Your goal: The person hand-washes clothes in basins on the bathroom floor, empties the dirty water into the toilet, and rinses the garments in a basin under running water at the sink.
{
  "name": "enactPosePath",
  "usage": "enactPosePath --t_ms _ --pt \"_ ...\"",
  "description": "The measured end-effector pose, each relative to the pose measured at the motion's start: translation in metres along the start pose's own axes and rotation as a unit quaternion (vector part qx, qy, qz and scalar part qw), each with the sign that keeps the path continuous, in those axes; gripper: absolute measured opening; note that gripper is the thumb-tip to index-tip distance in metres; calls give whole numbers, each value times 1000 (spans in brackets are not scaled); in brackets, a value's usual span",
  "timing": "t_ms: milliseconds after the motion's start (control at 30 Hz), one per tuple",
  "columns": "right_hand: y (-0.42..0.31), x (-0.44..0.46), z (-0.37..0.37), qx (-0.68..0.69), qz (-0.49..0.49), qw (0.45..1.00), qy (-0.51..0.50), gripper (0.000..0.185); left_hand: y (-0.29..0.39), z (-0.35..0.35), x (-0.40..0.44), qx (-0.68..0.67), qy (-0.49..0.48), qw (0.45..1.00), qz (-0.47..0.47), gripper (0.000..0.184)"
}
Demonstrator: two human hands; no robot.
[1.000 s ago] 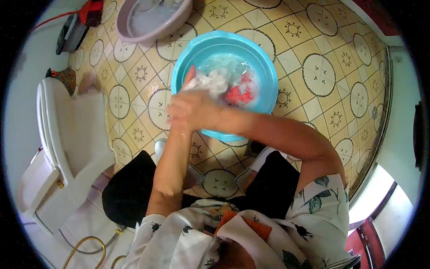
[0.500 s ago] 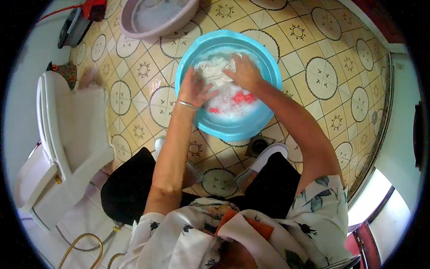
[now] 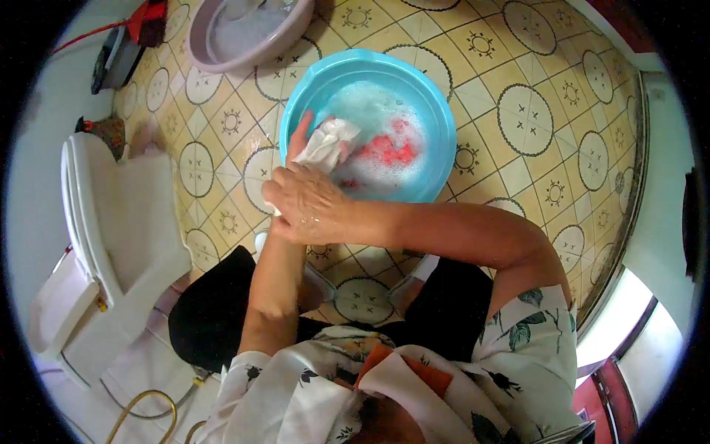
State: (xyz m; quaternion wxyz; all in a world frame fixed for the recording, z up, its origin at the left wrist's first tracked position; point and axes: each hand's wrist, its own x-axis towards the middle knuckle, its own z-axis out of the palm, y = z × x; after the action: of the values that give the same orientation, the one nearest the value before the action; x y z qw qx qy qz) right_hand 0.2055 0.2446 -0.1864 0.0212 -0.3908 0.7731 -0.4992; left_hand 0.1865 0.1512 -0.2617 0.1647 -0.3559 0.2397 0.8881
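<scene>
White cloth (image 3: 328, 143) over our blue basin (image 3: 444, 144), both hands on it
Our right hand (image 3: 310, 201) is curled around one end at the left wrist (image 3: 285, 250); our left hand (image 3: 299, 139) is half hidden by the cloth, so we honestly can't tell its grip. Some red thing (image 3: 392, 152) is sitting in the suds (image 3: 370, 100) nearby.

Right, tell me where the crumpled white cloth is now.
In the head view, the crumpled white cloth is at the left side of the round blue plastic basin, draped over the left hand, with the right hand on it.
</scene>
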Motion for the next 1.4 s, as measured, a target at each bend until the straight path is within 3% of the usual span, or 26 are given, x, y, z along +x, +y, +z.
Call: enactPosePath --t_ms 33,133,167,233,300,333,367,400,467,500,533,567,633,667,733,800,867,933,1000,1067,1133,1167,1233,1300,1367,1400 --pt "1 0 0 -25 -40 999 28 18 -15 10 -9 221 -5 955 196 50" --pt "25 5 0 -89 -117 988 49 16 -36 43 -36 399 -13 850 344 44" --pt "39 13 -1 -128 -159 978 45 15 -37 44 -33 337 -18 891 304 42" --pt "66 25 -18 -252 -37 967 -10 13 -37 45 -26 206 -29 953 222 39" --pt "106 31 -30 -175 49 983 35 15 -32 45 -14 74 -41 987 134 37" --pt "124 32 -39 -228 92 969 -12 14 -29 43 -6 8 -48 995 87 36" --pt "141 29 -48 -278 136 949 -60 15 -18 -8 21 -40 -183 982 -19 33" --pt "163 17 -55 -273 156 949 -37 18 -17 9 13 -38 -183 982 -21 33" --pt "184 -3 -50 -266 176 948 -15 21 -13 56 -10 142 77 986 50 32" --pt "185 -9 -43 -224 243 944 12 25 -14 30 6 135 0 987 82 34" --pt "188 -16 -37 -180 308 933 41 29 -14 22 3 133 1 988 83 34" --pt "192 -22 -33 -180 308 933 41 29 -15 13 0 277 -39 949 148 39" --pt "206 -38 -22 -237 259 932 90 34 1 8 5 97 29 995 -25 59" --pt "213 -42 -10 -236 259 932 91 34 1 6 5 98 29 994 -25 59" --pt "215 -36 2 -167 119 977 -55 32 0 15 2 64 73 995 -33 71" --pt "153 -7 6 -183 136 956 -183 25 6 1 12 55 22 997 -48 74" --pt "77 11 -1 -62 176 959 -211 20 6 -4 10 42 -21 997 -62 78" --pt "36 -1 8 22 63 997 -28 22 7 11 -2 -15 -13 998 -59 69" --pt "13 -4 10 14 22 1000 -17 22 5 17 -5 -42 -12 997 -57 65" --pt "7 -2 3 4 -15 1000 -5 22 0 16 -4 -97 -78 992 -29 54" --pt "10 2 -7 -120 -72 989 37 24 -12 37 -24 6 -134 988 73 53" --pt "17 4 -9 -120 -72 990 36 24 -15 34 -23 212 -102 954 186 51" --pt "39 15 -16 -151 -110 981 51 20 -18 26 -18 404 -62 865 290 48" --pt "61 27 -20 -170 -53 984 26 16 -15 21 0 221 -86 958 163 42" --pt "85 38 -31 -247 20 969 -16 11 -14 18 12 26 -106 994 24 38" --pt "99 42 -40 -306 33 951 -33 11 -15 17 13 27 -107 994 25 38"
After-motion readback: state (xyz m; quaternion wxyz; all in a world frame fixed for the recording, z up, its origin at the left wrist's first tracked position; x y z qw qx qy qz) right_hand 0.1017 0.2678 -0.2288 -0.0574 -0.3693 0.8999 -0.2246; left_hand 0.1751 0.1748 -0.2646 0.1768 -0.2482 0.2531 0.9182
